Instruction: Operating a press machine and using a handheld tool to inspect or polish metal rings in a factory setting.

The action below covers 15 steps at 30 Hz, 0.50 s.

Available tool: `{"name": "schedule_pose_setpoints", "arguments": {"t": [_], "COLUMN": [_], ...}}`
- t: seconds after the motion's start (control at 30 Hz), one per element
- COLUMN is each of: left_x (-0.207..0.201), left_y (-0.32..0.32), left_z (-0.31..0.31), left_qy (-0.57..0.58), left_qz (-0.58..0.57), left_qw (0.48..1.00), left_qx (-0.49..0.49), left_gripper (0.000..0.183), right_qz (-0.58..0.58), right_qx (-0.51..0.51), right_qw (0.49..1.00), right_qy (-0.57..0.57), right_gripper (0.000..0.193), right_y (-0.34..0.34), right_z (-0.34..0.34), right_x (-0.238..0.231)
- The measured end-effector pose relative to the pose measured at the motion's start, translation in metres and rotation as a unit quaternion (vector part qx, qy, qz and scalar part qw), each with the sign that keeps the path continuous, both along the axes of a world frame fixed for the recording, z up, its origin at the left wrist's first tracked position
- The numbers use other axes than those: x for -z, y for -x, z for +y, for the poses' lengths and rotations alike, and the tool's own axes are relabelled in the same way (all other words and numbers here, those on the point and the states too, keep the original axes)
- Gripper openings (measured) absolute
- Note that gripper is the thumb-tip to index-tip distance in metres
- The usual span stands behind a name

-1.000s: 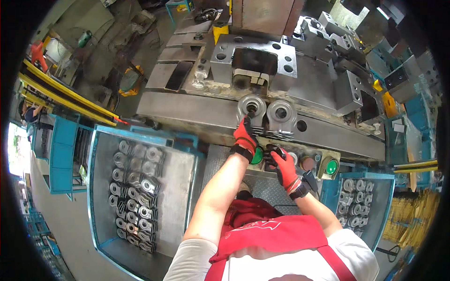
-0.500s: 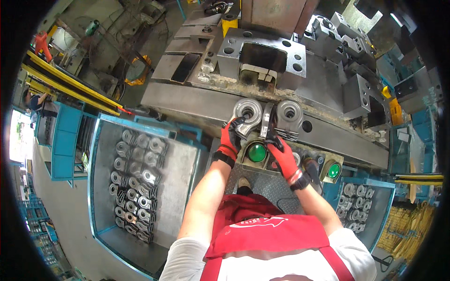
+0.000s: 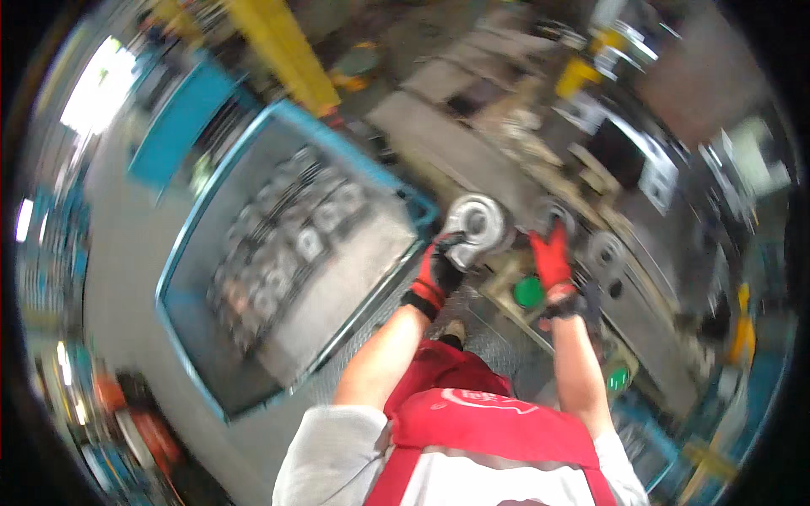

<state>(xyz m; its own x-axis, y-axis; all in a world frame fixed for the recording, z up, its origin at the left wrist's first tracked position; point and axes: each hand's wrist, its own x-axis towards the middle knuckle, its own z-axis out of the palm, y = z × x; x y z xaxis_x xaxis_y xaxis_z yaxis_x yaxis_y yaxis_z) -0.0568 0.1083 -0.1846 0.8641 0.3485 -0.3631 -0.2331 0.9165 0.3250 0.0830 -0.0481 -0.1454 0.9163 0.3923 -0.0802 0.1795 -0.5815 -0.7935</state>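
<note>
My left hand (image 3: 440, 268), in a red and black glove, is closed on a metal ring-ended part (image 3: 477, 221), its ring pointing away from me. This part is held above the near edge of the machine, beside the blue-rimmed bin. My right hand (image 3: 553, 263), gloved alike, reaches to a second ring-ended part (image 3: 558, 216) on the machine's front ledge; motion blur hides whether its fingers grip it. Another ring-ended part (image 3: 606, 252) lies on the ledge to the right of that hand. Below the hands sits a green push button (image 3: 529, 292) on a control box.
A large blue-rimmed metal bin (image 3: 192, 221) on the left holds several rows of similar parts. The press machine (image 3: 629, 160) with its die block fills the far right. A second green button (image 3: 618, 378) and another blue bin (image 3: 666, 447) are at the lower right. A yellow post (image 3: 283, 55) stands behind the left bin.
My view has turned left, blurring the scene. My left hand has carried its ring-ended part away from the others, toward the left bin. My right hand stays near the ledge.
</note>
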Motion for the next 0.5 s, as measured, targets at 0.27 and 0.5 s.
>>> {"name": "schedule_pose_setpoints", "arguments": {"t": [0.27,0.5], "left_x": [0.013,0.022], "left_y": [0.154,0.295], "left_z": [0.040,0.091], "left_qy": [-0.064,-0.026], "left_qz": [-0.043,0.172], "left_qw": [0.981,0.928], "left_qx": [-0.180,-0.329], "left_gripper": [0.027,0.021], "right_qz": [0.046,0.093], "right_qx": [-0.056,-0.256], "right_qw": [0.977,0.944], "right_qy": [-0.202,-0.185], "right_gripper": [0.052,0.048], "right_y": [0.094,0.173], "right_z": [0.034,0.161], "right_x": [-0.085,-0.051]}}
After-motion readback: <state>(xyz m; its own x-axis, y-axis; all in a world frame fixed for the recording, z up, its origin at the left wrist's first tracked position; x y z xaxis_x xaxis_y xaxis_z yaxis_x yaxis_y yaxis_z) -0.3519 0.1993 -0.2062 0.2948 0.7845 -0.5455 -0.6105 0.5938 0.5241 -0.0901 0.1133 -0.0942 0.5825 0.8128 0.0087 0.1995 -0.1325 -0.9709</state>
